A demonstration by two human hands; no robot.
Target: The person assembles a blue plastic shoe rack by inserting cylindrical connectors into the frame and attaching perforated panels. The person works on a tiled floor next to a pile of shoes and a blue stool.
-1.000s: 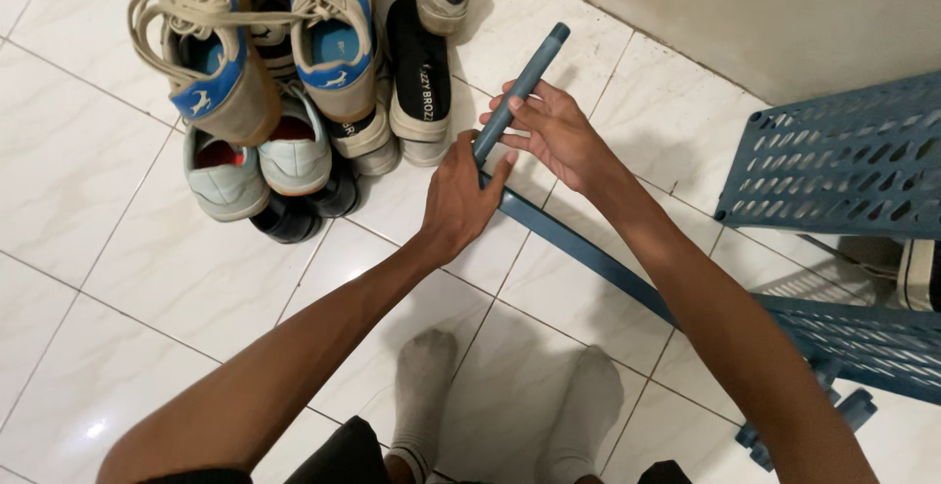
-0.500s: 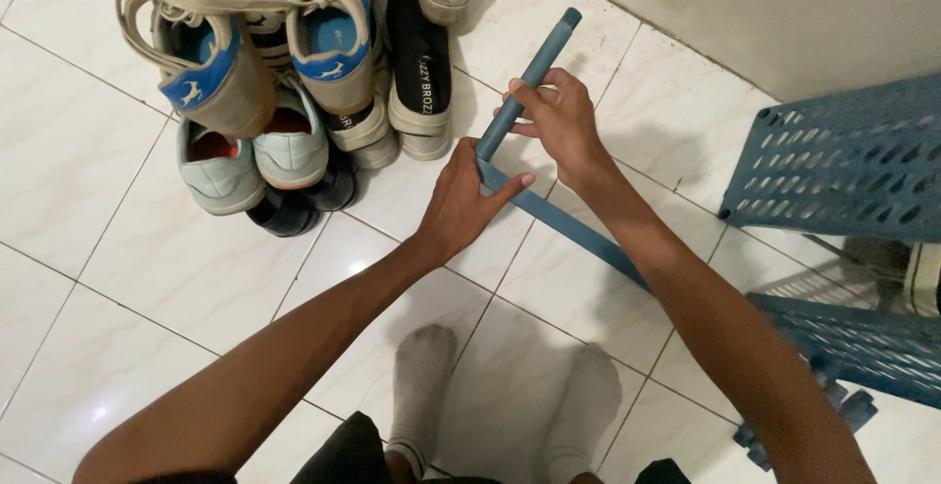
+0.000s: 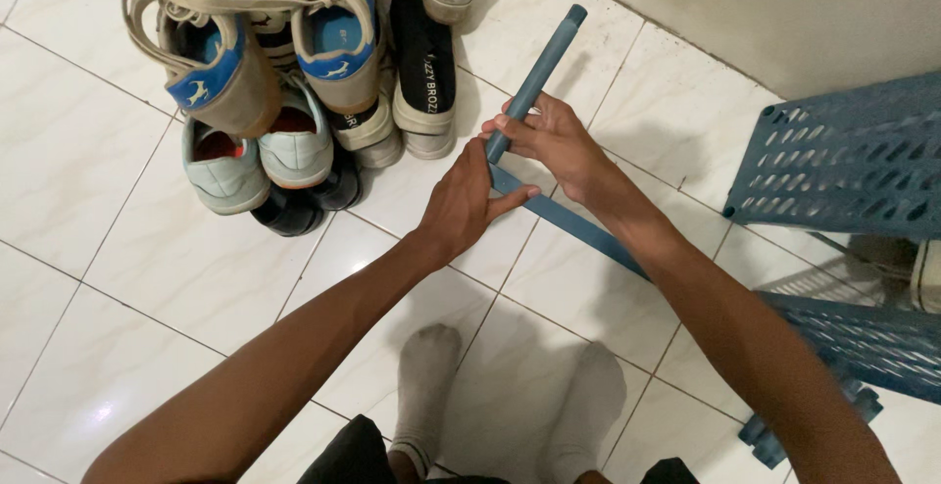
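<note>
My right hand (image 3: 559,141) grips a blue plastic tube (image 3: 547,61) that points up and away toward the wall. My left hand (image 3: 461,205) holds the corner end of a flat blue frame bar (image 3: 578,227), right where the tube's lower end meets it. The bar runs down to the right to a perforated blue shelf panel (image 3: 863,342) lying on the floor. My fingers hide the joint between tube and bar.
A pile of shoes (image 3: 294,72) sits at the upper left on the white tiled floor (image 3: 118,249). A second blue perforated shelf (image 3: 843,161) stands at the right by the beige wall (image 3: 784,14). My socked feet (image 3: 510,396) are below the hands.
The tube has tilted slightly and shifted up toward the wall. My right hand slid lower along it, closer to my left hand at the bar's corner.
</note>
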